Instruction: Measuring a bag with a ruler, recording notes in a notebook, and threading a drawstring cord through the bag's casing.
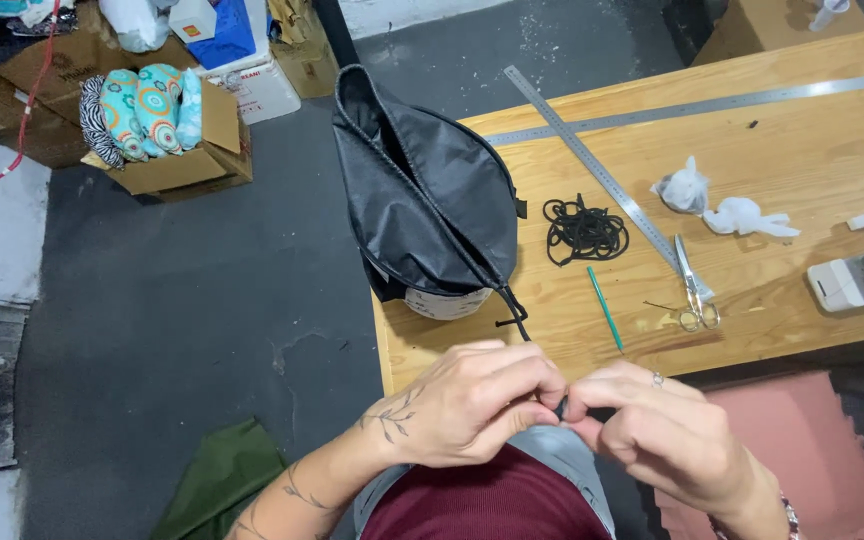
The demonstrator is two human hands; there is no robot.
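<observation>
Left hand (472,405) and right hand (652,425) pinching a thin black cord (514,312), trailing from a black bag (427,195) overhanging the wooden table's (802,170) edge, bare tabletop lying alongside.

A black bag (432,205) and black cord coil (584,231) lie on the light wooden table (802,140), beside a teal stick (606,308) and silver rulers (592,165).
</observation>
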